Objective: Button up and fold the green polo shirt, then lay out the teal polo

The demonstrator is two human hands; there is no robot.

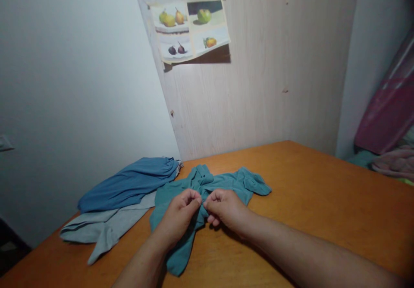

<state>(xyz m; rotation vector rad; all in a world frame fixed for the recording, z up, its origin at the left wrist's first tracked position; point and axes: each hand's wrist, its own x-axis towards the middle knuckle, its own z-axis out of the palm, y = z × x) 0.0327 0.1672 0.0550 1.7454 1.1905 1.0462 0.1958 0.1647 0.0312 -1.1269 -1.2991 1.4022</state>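
Note:
A crumpled teal shirt [177, 255] lies spread on the table, one sleeve hanging toward me and another part stretching out to the right. Both hands work close together at its middle. My left hand [184, 212] is closed in a pinch, thumb against forefinger, on the shirt's fabric. Facing it, my right hand [224, 208] pinches the cloth a short gap away, its lower fingers curled. Whatever small detail sits between the fingertips is too small to make out.
Folded blue cloth [129, 182] rests on a light grey garment [106, 227] at the left, against the wall. The orange-brown table [307, 201] meets a wood-grain panel [258, 85] bearing a fruit picture sheet [190, 29]. A pink bag-like item [384, 115] stands beyond the right edge.

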